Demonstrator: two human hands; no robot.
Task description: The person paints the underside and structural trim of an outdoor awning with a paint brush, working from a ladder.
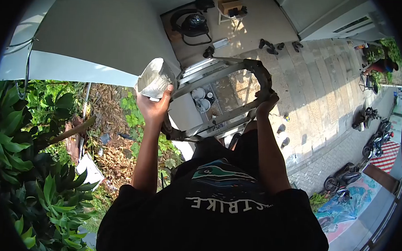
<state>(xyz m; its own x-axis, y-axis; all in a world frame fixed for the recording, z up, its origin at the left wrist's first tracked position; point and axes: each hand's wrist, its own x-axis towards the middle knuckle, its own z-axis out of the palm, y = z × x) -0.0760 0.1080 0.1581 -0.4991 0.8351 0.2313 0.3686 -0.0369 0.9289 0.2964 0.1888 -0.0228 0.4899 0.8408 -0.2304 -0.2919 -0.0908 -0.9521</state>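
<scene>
My left hand (154, 106) is closed round a cut-open white container (157, 78) with pale, whitish material inside; the thumb presses on its near right side. The container is beside the wall's edge, at the left side of a metal ladder (262, 76). My right hand (267, 104) is wrapped round the ladder's curved dark top frame on the right. Steps and rails of the ladder run between the two hands, over the ground far below.
A grey wall (106, 31) rises at upper left. Leafy plants (11, 144) fill the left. Below are stacked dishes (202, 98), sandals (269, 47) and a paved lane (319, 90). Parked motorcycles (342, 179) line the right. Another person (382, 66) is at far upper right.
</scene>
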